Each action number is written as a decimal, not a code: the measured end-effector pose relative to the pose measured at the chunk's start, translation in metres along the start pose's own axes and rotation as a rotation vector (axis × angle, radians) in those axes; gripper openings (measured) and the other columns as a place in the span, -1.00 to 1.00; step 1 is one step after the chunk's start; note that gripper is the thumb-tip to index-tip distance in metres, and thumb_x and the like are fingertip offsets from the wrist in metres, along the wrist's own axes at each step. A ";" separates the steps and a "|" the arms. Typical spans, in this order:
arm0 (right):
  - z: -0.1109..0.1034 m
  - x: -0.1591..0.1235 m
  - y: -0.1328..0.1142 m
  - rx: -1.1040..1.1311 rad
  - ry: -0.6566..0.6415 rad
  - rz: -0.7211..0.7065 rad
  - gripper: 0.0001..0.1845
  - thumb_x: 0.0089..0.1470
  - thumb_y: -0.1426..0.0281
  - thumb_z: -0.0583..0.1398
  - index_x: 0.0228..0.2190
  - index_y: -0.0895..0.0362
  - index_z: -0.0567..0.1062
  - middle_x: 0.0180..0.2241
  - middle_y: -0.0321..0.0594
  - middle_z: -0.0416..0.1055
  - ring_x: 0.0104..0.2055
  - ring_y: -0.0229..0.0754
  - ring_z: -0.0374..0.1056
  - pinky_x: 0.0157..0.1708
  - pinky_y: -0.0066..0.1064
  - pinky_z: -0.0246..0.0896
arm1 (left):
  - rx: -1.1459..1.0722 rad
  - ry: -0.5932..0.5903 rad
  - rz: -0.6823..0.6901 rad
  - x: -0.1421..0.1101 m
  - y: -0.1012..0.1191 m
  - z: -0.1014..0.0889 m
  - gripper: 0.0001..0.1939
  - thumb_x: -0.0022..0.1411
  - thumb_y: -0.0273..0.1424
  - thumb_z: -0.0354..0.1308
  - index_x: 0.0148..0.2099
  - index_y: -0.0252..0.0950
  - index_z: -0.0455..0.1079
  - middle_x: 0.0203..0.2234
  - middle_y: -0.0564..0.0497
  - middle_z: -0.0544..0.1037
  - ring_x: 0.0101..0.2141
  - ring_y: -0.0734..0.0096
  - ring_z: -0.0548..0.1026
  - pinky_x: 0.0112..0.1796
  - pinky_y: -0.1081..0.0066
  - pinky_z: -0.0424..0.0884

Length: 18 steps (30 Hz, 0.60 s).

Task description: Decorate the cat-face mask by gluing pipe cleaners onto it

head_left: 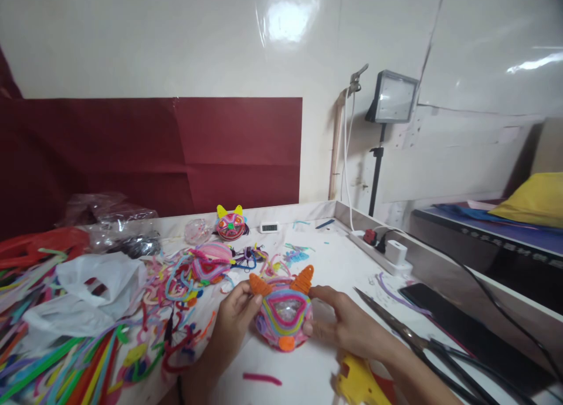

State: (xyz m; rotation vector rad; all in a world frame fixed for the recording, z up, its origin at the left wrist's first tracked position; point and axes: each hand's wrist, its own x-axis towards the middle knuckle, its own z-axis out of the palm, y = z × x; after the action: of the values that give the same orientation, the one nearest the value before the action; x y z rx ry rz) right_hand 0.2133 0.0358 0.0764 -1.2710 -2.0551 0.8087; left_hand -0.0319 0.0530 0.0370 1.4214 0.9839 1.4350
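Between my two hands is a round mask-like craft (287, 317) covered in coloured pipe cleaners, with two orange ears, an orange nose and a clear patch in the middle. My left hand (240, 314) is closed on its left side, thumb and fingers near the left ear. On the opposite side, my right hand (336, 320) grips the rim below the right ear. A short magenta pipe cleaner piece (263, 379) lies on the table in front. Under my right forearm is a yellow glue gun (358, 381), partly hidden by the arm.
Large scissors (409, 337) and a black phone (466, 328) lie at right. A power strip (398, 267) runs along the table's raised edge. Loose pipe cleaners (83, 364) and a white plastic bag (88, 290) cover the left. Behind stand a yellow-eared craft (230, 226) and a small digital clock (269, 228).
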 end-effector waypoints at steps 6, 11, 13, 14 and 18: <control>-0.001 0.001 -0.001 -0.003 -0.019 -0.012 -0.45 -0.02 0.09 0.28 -0.05 0.16 0.53 0.00 -0.02 0.47 0.03 0.12 0.36 0.05 -0.15 0.22 | 0.001 0.007 -0.007 0.002 -0.005 -0.001 -0.75 0.10 -0.18 0.29 -0.35 -0.24 0.40 -0.52 0.10 0.48 -0.44 0.38 0.42 -0.38 0.46 0.33; -0.002 0.003 -0.003 -0.015 -0.015 -0.023 -0.45 -0.02 0.07 0.27 -0.08 0.17 0.54 -0.02 -0.03 0.49 0.02 0.13 0.37 0.03 -0.14 0.23 | 0.004 0.025 -0.003 0.005 -0.011 -0.002 -0.74 0.09 -0.16 0.27 -0.36 -0.24 0.40 -0.55 0.11 0.47 -0.45 0.38 0.43 -0.39 0.47 0.33; -0.002 0.003 -0.005 -0.020 -0.020 -0.041 -0.53 -0.02 0.11 0.28 -0.13 0.14 0.55 -0.06 -0.08 0.51 -0.01 0.08 0.38 0.00 -0.19 0.25 | 0.005 0.023 -0.004 0.005 -0.009 -0.002 -0.75 0.09 -0.18 0.27 -0.37 -0.25 0.39 -0.55 0.10 0.46 -0.45 0.38 0.43 -0.40 0.46 0.33; -0.003 0.003 -0.006 -0.023 -0.022 -0.047 -0.56 -0.02 0.13 0.28 -0.15 0.13 0.56 -0.08 -0.11 0.53 -0.03 0.06 0.39 -0.02 -0.22 0.26 | 0.004 0.021 -0.005 0.004 -0.008 -0.001 -0.76 0.08 -0.19 0.27 -0.38 -0.25 0.38 -0.56 0.11 0.46 -0.45 0.38 0.43 -0.40 0.46 0.33; -0.005 0.004 -0.010 -0.027 -0.033 -0.072 -0.61 -0.01 0.15 0.28 -0.18 0.12 0.57 -0.15 -0.18 0.55 -0.10 0.01 0.41 -0.10 -0.29 0.28 | 0.003 0.019 -0.007 0.004 -0.001 0.000 -0.77 0.04 -0.22 0.30 -0.40 -0.24 0.35 -0.57 0.12 0.46 -0.45 0.37 0.45 -0.38 0.45 0.35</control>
State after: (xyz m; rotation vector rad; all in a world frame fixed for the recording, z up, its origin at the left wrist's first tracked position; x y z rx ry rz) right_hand 0.2100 0.0370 0.0879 -1.1982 -2.1317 0.7765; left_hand -0.0316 0.0576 0.0370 1.4073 1.0029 1.4446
